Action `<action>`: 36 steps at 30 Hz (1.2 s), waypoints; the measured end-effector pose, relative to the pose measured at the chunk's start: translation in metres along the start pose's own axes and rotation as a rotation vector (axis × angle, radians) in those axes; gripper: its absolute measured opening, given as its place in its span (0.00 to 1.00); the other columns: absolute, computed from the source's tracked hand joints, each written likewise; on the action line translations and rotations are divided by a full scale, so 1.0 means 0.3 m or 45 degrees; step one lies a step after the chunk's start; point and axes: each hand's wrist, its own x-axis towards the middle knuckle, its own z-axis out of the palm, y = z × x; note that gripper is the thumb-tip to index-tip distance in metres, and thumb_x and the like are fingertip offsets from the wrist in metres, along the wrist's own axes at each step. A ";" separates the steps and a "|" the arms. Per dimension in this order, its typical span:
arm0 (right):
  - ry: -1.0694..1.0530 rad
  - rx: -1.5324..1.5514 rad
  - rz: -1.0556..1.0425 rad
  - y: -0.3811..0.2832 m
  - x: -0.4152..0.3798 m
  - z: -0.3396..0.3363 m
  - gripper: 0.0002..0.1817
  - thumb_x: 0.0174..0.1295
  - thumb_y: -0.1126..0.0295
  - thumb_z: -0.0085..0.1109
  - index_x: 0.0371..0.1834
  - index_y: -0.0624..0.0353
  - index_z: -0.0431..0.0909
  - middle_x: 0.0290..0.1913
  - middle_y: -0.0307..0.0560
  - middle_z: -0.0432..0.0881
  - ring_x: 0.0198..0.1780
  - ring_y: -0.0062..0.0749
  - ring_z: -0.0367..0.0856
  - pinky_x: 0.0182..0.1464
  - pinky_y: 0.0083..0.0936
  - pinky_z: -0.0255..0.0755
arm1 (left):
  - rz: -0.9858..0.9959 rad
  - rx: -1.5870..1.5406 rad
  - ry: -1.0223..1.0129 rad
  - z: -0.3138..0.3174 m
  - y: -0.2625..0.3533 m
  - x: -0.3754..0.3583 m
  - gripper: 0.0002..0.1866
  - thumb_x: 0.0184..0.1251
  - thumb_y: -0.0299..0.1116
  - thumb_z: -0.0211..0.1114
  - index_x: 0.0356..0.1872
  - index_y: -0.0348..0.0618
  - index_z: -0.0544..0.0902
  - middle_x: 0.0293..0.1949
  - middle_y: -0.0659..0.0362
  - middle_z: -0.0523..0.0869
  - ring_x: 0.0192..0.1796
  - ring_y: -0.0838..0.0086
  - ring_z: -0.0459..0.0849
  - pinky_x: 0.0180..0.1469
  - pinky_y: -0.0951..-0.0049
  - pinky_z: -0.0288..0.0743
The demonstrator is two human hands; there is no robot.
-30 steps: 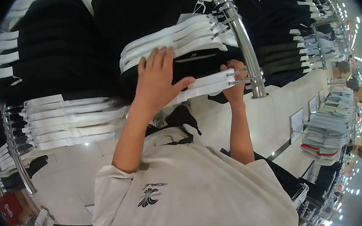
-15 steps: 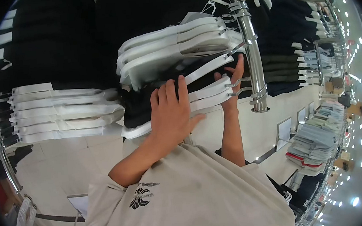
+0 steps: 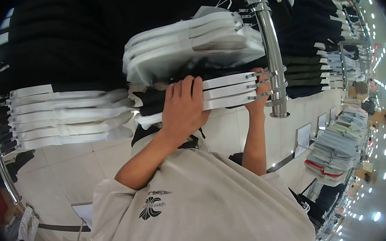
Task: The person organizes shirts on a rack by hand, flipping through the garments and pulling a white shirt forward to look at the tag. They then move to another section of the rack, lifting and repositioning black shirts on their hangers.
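Observation:
My left hand (image 3: 183, 104) is closed over three white hangers (image 3: 229, 90), its fingers across the top and the thumb mostly hidden below. Black garments (image 3: 151, 101) hang from these hangers. At their hook end my right hand (image 3: 259, 93) is closed around the hangers, partly hidden by the metal hooks. The hooks sit on a chrome rail (image 3: 269, 57) that ends just past them. Farther along the same rail hang several white hangers (image 3: 194, 39), apart from the three in my hands.
To the left, several white hangers (image 3: 69, 116) hang on another chrome rail (image 3: 5, 171). Dark garments (image 3: 306, 70) hang beyond my right hand. Folded-looking light clothes (image 3: 333, 149) fill a rack at right. A pale tiled floor (image 3: 74, 169) shows below.
The upper hanger, tilted before, now lies level and close against the two lower ones. My right hand has moved slightly right and down, its raised fingers now curled at the hooks.

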 end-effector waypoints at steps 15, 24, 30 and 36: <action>-0.019 0.150 0.131 -0.055 -0.085 -0.002 0.13 0.55 0.69 0.67 0.42 0.62 0.80 0.44 0.50 0.85 0.51 0.48 0.83 0.66 0.47 0.74 | -0.036 0.087 -0.209 -0.073 0.041 -0.090 0.47 0.43 0.41 0.81 0.68 0.32 0.71 0.58 0.46 0.76 0.58 0.54 0.76 0.64 0.52 0.67; -0.101 -0.202 -0.221 -0.042 -0.050 -0.019 0.13 0.57 0.69 0.66 0.43 0.62 0.78 0.44 0.48 0.84 0.49 0.46 0.82 0.64 0.46 0.75 | -0.029 0.036 -0.142 -0.063 0.022 -0.071 0.47 0.45 0.39 0.81 0.68 0.34 0.70 0.57 0.48 0.76 0.58 0.55 0.76 0.65 0.52 0.66; -0.088 -0.166 -0.183 -0.062 -0.052 -0.033 0.13 0.57 0.70 0.65 0.43 0.62 0.77 0.44 0.48 0.82 0.48 0.46 0.81 0.64 0.47 0.74 | -0.008 0.029 -0.171 -0.053 0.018 -0.062 0.47 0.44 0.40 0.82 0.68 0.35 0.70 0.57 0.48 0.76 0.58 0.55 0.76 0.65 0.53 0.67; -0.085 -0.216 -0.132 -0.040 -0.077 -0.032 0.13 0.58 0.70 0.65 0.43 0.62 0.77 0.44 0.49 0.80 0.50 0.47 0.78 0.65 0.47 0.72 | 0.016 0.041 -0.161 -0.051 0.012 -0.056 0.48 0.42 0.41 0.84 0.67 0.36 0.71 0.57 0.48 0.76 0.57 0.56 0.76 0.64 0.54 0.67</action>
